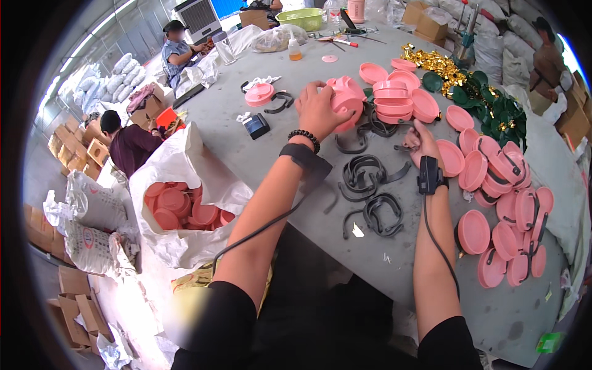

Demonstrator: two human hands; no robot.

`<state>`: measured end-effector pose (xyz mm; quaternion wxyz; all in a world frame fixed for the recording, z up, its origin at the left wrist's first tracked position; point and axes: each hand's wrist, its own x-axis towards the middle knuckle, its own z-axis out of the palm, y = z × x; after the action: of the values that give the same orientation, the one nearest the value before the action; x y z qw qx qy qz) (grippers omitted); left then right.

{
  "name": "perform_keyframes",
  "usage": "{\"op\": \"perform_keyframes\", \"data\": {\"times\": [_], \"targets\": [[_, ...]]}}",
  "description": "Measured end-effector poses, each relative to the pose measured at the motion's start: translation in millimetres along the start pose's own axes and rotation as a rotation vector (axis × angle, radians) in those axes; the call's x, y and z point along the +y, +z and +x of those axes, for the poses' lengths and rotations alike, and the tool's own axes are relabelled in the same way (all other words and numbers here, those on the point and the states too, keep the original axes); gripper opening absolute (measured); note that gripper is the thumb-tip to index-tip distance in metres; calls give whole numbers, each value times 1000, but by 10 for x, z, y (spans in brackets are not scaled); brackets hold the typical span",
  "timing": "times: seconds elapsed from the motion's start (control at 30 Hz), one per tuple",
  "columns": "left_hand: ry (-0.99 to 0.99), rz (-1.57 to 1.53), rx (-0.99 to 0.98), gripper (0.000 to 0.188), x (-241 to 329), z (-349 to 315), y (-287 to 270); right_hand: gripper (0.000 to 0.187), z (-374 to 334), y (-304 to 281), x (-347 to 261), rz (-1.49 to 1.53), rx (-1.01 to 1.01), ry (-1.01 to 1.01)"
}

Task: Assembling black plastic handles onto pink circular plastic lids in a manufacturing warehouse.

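My left hand (317,114) is closed around some pink round plastic lids (345,102) at the middle of the table. My right hand (422,145) is held with its fingers pinched together; a small dark piece shows at the fingertips, too small to name. Between the hands lie black curved straps (361,176), with another bunch (383,214) of them closer to me. Just beyond my right hand, more pink lids (394,102) stand stacked and leaning together. To the right, many pink lids with black straps attached (524,209) lie heaped on the grey table (345,246).
An open white sack (145,203) of pink pieces stands left of the table. Gold clips (435,65) and dark green discs (502,117) are piled at the far right. A dropper bottle (295,48) and a green basket (300,18) stand farther back. Other people sit at left.
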<state>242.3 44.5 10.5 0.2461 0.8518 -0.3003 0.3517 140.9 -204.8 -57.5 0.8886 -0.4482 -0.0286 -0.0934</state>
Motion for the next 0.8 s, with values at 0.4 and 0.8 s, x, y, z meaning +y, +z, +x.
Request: {"op": "perform_keyframes", "data": {"times": [0.4, 0.8], "targets": [[-598, -1554, 170, 34, 685, -394, -988, 21, -384, 1746, -630, -609, -254, -381], [-468, -1333, 333, 27, 920, -875, -1642, 18, -899, 2498, -579, -974, -536, -271]]}}
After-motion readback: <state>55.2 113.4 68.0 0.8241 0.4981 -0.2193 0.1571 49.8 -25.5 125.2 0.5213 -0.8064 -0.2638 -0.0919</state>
